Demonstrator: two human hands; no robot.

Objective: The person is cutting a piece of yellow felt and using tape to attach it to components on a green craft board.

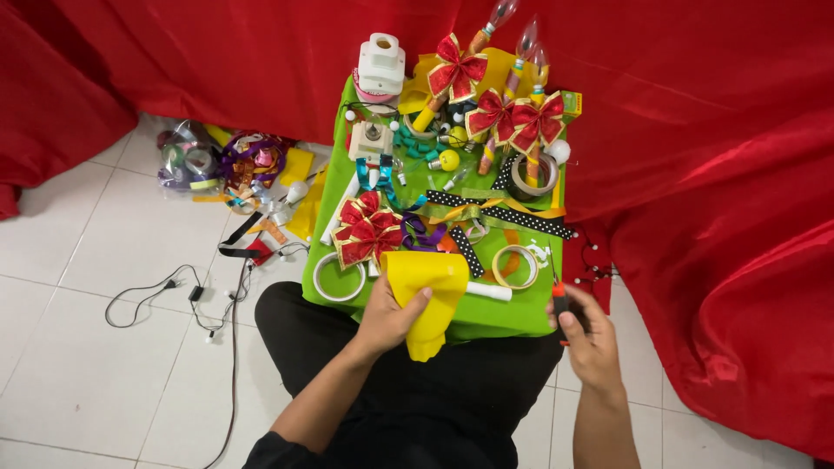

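Note:
My left hand (389,314) grips a sheet of yellow paper (427,287) wrapped round a white tube (488,292) at the near edge of a small green-covered table (512,314). At the table's near right corner, my right hand (586,334) holds a small tool with a red and black handle (560,300); its thin tip points up. Red and gold bows (367,233) lie just beyond my left hand.
Tape rolls (339,278), ribbons, a polka-dot ribbon (521,217), bulb-topped sticks with red bows (504,113) and a white device (380,65) crowd the table. Ribbon spools (221,165) and a black cable (200,300) lie on the white tile floor at left. Red cloth (712,174) hangs behind and to the right.

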